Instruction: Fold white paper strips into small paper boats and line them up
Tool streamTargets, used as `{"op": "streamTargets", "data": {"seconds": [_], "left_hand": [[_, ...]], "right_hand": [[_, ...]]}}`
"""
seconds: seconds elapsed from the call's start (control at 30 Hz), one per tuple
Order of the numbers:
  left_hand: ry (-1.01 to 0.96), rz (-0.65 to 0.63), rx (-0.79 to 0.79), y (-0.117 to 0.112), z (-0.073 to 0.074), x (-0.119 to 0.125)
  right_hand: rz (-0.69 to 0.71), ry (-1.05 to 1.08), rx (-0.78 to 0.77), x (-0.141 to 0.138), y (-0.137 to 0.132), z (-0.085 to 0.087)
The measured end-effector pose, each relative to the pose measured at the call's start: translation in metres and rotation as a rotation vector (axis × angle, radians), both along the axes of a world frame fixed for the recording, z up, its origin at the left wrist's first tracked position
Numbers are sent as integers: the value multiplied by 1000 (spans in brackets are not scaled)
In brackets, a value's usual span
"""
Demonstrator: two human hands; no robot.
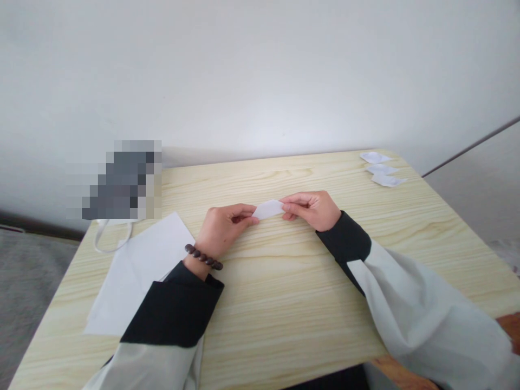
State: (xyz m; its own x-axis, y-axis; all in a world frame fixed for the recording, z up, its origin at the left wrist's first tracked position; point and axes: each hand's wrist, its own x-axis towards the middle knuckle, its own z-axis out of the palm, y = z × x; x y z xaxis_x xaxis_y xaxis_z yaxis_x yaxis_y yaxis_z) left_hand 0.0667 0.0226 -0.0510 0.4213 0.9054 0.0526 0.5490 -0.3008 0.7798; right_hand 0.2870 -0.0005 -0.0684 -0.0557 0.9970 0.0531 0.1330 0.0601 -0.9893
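Note:
A small folded piece of white paper (268,208) is stretched between my two hands, just above the wooden table (260,303). My left hand (225,227), with a dark beaded bracelet (203,257) at the wrist, pinches the paper's left end between thumb and fingers. On the other side my right hand (312,208) pinches its right end. Both sets of fingertips cover the paper's ends, so those parts are hidden.
White paper sheets (142,260) lie at the left, partly under my left sleeve. Behind them stands a pixelated dark object (117,181) with a white cable (96,238). Three folded white paper pieces (388,180) lie at the far right corner. A wall (260,81) borders the table's back edge.

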Motion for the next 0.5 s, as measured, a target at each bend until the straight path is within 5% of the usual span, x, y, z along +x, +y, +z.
{"op": "streamTargets", "data": {"seconds": [0.27,0.5], "left_hand": [[-14,187,48,-3,0,1],[125,24,432,-3,1,7]], "right_hand": [[-148,68,24,-8,-1,-4],[-142,-180,218,-16,-9,1]]}}
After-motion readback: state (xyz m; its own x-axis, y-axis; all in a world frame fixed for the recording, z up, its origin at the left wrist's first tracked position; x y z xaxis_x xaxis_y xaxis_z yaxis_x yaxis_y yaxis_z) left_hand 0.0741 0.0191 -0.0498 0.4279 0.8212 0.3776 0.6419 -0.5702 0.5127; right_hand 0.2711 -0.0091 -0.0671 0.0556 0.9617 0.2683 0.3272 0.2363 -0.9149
